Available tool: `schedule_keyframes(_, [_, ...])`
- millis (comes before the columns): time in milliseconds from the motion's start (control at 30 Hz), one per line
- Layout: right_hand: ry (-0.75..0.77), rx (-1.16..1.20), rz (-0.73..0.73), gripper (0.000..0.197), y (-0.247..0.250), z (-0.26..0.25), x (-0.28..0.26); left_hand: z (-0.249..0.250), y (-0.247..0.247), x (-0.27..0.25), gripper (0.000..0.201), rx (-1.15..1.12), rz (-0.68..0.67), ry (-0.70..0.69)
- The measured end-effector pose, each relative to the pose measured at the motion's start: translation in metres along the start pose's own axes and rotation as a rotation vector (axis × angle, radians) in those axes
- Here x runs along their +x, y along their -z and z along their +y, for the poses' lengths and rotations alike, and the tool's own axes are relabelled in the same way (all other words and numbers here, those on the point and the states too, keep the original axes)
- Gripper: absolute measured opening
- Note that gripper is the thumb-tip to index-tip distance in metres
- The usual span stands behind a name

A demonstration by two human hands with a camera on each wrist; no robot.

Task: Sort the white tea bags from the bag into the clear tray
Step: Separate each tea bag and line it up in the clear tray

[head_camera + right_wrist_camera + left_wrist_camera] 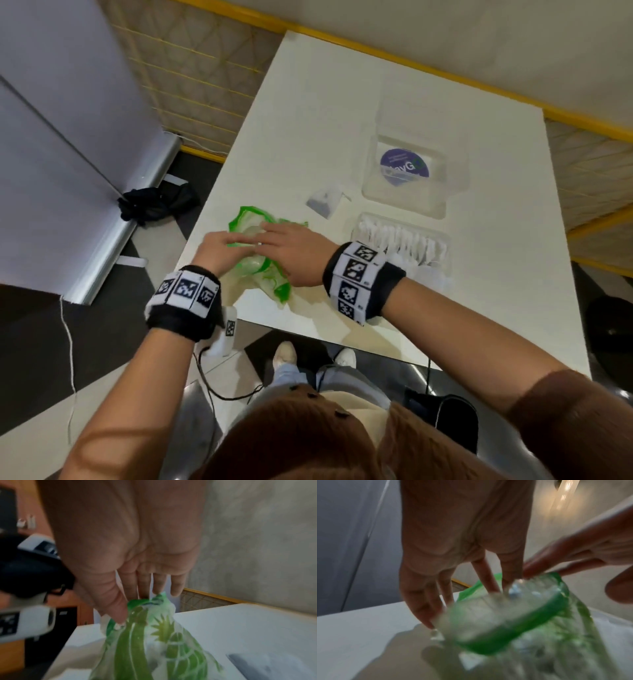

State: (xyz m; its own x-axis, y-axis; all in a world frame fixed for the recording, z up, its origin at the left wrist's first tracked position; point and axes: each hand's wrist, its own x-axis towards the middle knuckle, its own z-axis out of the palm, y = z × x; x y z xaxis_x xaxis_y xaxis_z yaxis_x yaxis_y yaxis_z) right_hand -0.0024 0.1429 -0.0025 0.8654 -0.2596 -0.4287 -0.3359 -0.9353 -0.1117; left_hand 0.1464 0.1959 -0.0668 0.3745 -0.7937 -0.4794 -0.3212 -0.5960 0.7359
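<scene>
A crumpled clear plastic bag (270,270) with green print lies at the white table's near left edge. My left hand (236,240) holds its rim from the left, fingers reaching down onto the lifted edge (505,618). From the right, my right hand (270,236) pinches the bag's top (154,642) between thumb and fingers (145,588). What is inside the bag is blurred. To the right stands the clear tray (363,219), with a row of several white tea bags (404,240) in it. One loose sachet (323,202) lies on the table beyond the bag.
A second clear container (376,192) with a purple round sticker stands behind the tray. The table (479,308) drops off close to my body and on the left. A grey panel and a dark bundle are on the floor at the left.
</scene>
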Motion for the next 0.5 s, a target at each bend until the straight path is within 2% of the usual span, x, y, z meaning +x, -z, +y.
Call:
schedule_keyframes(67, [-0.043, -0.138, -0.085, 0.051, -0.008, 0.001, 0.003, -0.003, -0.010, 0.003, 0.045, 0.102, -0.081, 0.092])
schedule_keyframes(133, [-0.070, -0.184, -0.099, 0.043, -0.011, 0.007, -0.004, -0.003, -0.016, 0.001, 0.059, 0.224, -0.093, 0.088])
schedule_keyframes(200, [-0.081, -0.182, -0.119, 0.041, -0.011, 0.013, -0.015, -0.004, -0.023, -0.003, 0.061, 0.250, -0.045, 0.000])
schedule_keyframes(367, [-0.151, -0.118, -0.163, 0.037, -0.003, 0.021, -0.035, 0.002, -0.037, -0.017, 0.054, 0.029, 0.151, -0.180])
schedule_keyframes(500, [-0.164, -0.032, -0.088, 0.032, 0.004, 0.011, -0.023, 0.006, -0.042, -0.027, 0.053, 0.001, 0.216, -0.344])
